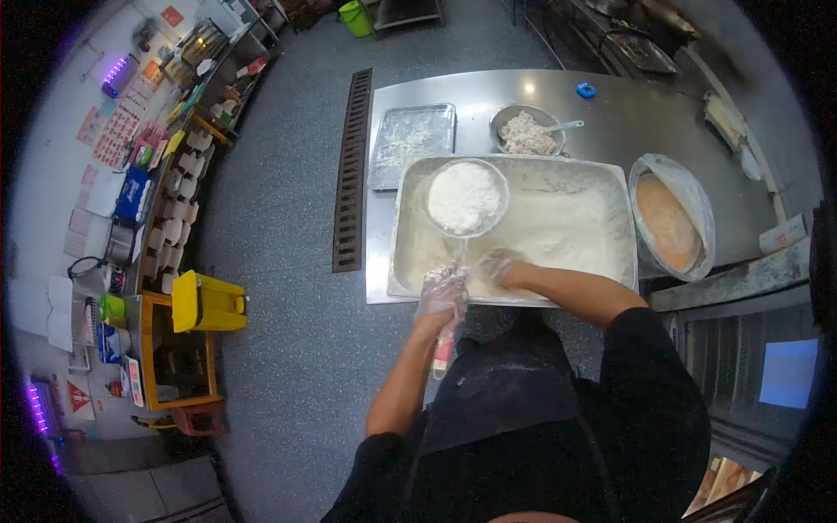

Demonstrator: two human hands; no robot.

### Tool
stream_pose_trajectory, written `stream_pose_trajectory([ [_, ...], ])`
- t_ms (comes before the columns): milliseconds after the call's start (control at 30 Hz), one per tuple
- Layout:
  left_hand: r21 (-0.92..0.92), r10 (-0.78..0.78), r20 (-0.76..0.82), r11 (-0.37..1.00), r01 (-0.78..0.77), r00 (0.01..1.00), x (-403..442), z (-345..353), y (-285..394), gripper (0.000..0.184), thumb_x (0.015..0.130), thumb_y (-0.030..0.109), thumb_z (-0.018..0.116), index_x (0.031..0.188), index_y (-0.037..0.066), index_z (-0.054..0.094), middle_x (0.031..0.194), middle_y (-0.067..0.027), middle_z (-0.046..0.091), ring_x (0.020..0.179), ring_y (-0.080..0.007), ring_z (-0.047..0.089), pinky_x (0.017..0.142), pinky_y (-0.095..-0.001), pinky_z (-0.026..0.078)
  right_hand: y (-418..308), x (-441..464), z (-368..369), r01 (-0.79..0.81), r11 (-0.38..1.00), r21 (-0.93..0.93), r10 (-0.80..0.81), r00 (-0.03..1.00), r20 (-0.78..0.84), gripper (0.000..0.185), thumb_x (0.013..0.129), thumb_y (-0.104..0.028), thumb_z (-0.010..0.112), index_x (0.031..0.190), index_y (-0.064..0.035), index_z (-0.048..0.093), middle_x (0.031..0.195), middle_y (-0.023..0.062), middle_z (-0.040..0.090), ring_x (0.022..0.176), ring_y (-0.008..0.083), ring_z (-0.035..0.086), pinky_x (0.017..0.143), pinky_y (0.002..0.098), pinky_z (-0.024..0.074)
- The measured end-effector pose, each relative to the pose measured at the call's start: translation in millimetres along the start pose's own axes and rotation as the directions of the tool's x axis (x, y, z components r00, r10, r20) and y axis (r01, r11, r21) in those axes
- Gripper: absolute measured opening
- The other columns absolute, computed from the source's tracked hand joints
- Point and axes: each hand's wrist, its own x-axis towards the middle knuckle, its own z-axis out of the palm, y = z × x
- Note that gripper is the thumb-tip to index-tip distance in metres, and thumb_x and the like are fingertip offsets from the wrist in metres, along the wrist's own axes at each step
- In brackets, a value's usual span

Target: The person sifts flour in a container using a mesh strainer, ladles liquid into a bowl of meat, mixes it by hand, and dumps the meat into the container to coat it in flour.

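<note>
My left hand (pixel 445 292), in a clear plastic glove, is closed around the handle of a round sieve (pixel 467 234). White flour (pixel 465 199) is heaped in the sieve, which sits over the left part of a large metal tray (pixel 514 162). The handle's red and white end sticks out below that hand. Just right of the handle, my gloved right hand (pixel 502 267) is low over the near side of the tray. Its fingers are blurred, and I cannot tell whether they hold anything. More flour (pixel 580 222) lies across the tray's right half.
Behind the tray, a smaller metal tray (pixel 379 174) has pale bits on it. A metal bowl (pixel 497 139) holds a lumpy pale mixture and a spoon (pixel 567 125). On the right stands a plastic-lined bowl of orange-brown liquid (pixel 667 222). A yellow bin (pixel 205 303) is at left.
</note>
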Motion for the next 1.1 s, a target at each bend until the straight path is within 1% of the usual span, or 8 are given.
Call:
stream_pose_trajectory([
  [167,0.485,0.239,0.079,0.839,-0.247,0.968,-0.1,11.8,6.7,0.028,0.085,0.021,0.053,0.112,0.016,0.052,0.059,0.0003,0.050,0.043,-0.0108,0.044,0.036,-0.0254,0.035,82.6,-68.7,-24.8,-0.257,0.965,-0.049,0.261,0.945,0.198,0.017,0.067,-0.014,0.055,0.075,-0.0015,0.063,0.093,0.0164,0.061,0.078,0.0268,0.059,0.072,0.0376,0.0454],
  [333,-0.033,-0.090,-0.109,0.996,0.087,0.990,-23.9,43.0,29.3,0.036,0.084,0.017,0.055,0.120,0.012,0.048,0.056,0.0032,0.047,0.043,-0.0068,0.042,0.036,-0.0217,0.032,82.7,-129.3,-134.7,-0.647,0.142,0.749,0.545,0.683,0.486,0.025,0.077,-0.027,0.056,0.093,-0.0091,0.062,0.093,0.0083,0.061,0.081,0.0192,0.058,0.059,0.0347,0.0480],
  [400,-0.154,-0.097,-0.097,0.985,0.081,0.991,-16.5,40.4,9.7,0.037,0.084,0.017,0.054,0.120,0.010,0.048,0.056,0.0038,0.046,0.044,-0.0061,0.041,0.037,-0.0213,0.032,79.0,-135.0,-177.6,-0.526,0.297,0.797,0.390,0.829,0.401,0.029,0.082,-0.019,0.048,0.109,-0.0096,0.057,0.105,0.0055,0.059,0.083,0.0224,0.058,0.064,0.0392,0.0503],
  [533,0.533,0.027,-0.057,0.846,0.007,0.998,-23.6,75.9,20.8,0.035,0.084,0.010,0.051,0.119,0.010,0.047,0.071,-0.0013,0.055,0.049,-0.0060,0.047,0.041,-0.0192,0.038,77.8,-107.4,-212.0,-0.479,0.001,0.878,0.465,0.778,0.423,0.032,0.085,-0.017,0.044,0.116,-0.0109,0.052,0.113,0.0066,0.055,0.094,0.0215,0.055,0.076,0.0360,0.0486],
  [667,-0.065,-0.185,-0.187,0.982,0.176,0.965,-31.1,119.1,33.1,0.034,0.085,0.013,0.050,0.118,0.011,0.050,0.065,0.0020,0.052,0.045,-0.0075,0.044,0.038,-0.0202,0.033,47.5,-79.4,-222.7,-0.063,0.464,0.884,0.372,0.919,-0.130,0.035,0.085,-0.021,0.046,0.116,-0.0041,0.049,0.115,0.0125,0.052,0.101,0.0246,0.051,0.086,0.0332,0.0416],
  [733,0.324,0.088,-0.169,0.946,-0.029,0.982,-23.9,103.5,16.1,0.032,0.085,0.013,0.048,0.117,0.010,0.050,0.070,0.0003,0.055,0.050,-0.0090,0.047,0.041,-0.0209,0.036,34.2,-69.7,-227.7,0.169,0.635,0.754,0.219,0.897,-0.385,0.038,0.086,-0.023,0.046,0.117,-0.0007,0.048,0.117,0.0154,0.050,0.104,0.0261,0.050,0.091,0.0318,0.0381],
  [800,0.650,0.319,-0.070,0.733,-0.200,0.945,-10.2,77.7,-18.1,0.032,0.085,0.013,0.047,0.116,0.009,0.051,0.075,-0.0014,0.057,0.054,-0.0106,0.050,0.043,-0.0215,0.038,47.5,-85.3,-239.7,-0.300,0.703,0.645,0.439,0.896,-0.062,0.045,0.081,-0.032,0.054,0.114,-0.0011,0.051,0.111,0.0127,0.055,0.097,0.0187,0.052,0.085,0.0307,0.0419],
  [1100,0.040,-0.031,-0.261,0.998,0.043,0.965,-26.9,92.0,23.8,0.036,0.085,0.013,0.051,0.121,0.011,0.047,0.077,-0.0032,0.058,0.053,-0.0097,0.051,0.040,-0.0245,0.040,23.6,-51.1,-46.5,0.256,0.956,-0.144,-0.198,0.924,0.327,0.021,0.081,-0.017,0.044,0.093,-0.0051,0.057,0.087,0.0138,0.058,0.083,0.0242,0.056,0.073,0.0369,0.0448],
])
